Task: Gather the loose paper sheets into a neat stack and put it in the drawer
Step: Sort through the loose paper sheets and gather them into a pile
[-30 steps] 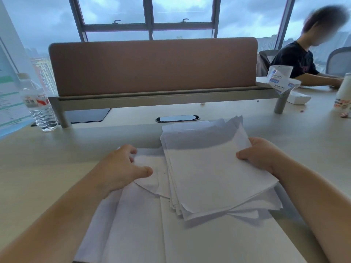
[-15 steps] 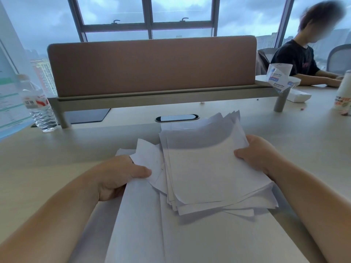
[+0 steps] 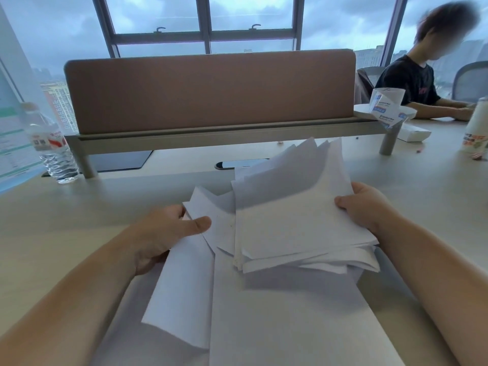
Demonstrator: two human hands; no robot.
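A ragged stack of white paper sheets is held tilted above the desk, its far edge raised. My right hand grips the stack's right edge, thumb on top. My left hand pinches a loose sheet at the stack's left side, thumb on top, and lifts it off the desk. More sheets lie flat on the desk under the stack, toward me. No drawer is in view.
The pale desk carries a brown divider panel on a grey rail at the back. A water bottle stands at the far left. A cup and a white box sit at the right, where a person sits.
Both hands have raised the papers. The left hand went from resting on the sheets to pinching one and lifting it; the stack in the right hand tilted up higher.
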